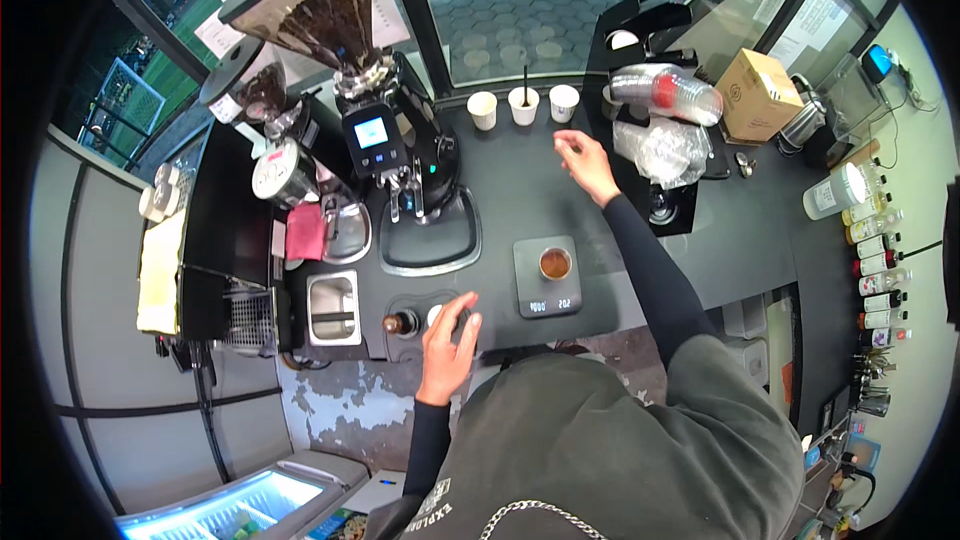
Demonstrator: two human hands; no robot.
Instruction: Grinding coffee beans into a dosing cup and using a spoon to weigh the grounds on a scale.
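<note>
From where I'm standing, the person is leaning over a dark counter [650,290] with both forearms reaching forward. The right hand [587,166] is hovering past the middle of the counter, its fingers loosely curling and nothing showing in its grasp; whether the thumb is meeting a fingertip, I'm not managing to tell. It is hanging nearest to the rightmost of 3 white paper cups [523,114], which are standing in a row by the window. A thin dark stick [525,78] is poking up from the middle cup.

The left hand [450,350] is hovering near the front edge, thumb and fingers spreading apart, apparently gripping nothing. Just beside it, a tamper [402,323] with a brown handle is resting on a dark mat. Between the hands, a round vessel [555,263] is sitting on a black scale [534,289] with its display glowing, and brown grounds are filling much of it.

Farther left, a tall grinder [385,140] is standing behind a drip tray [471,258], its screen lighting up blue. To the right, stacked clear cups [655,90] are lying near a cardboard box [762,95].
</note>
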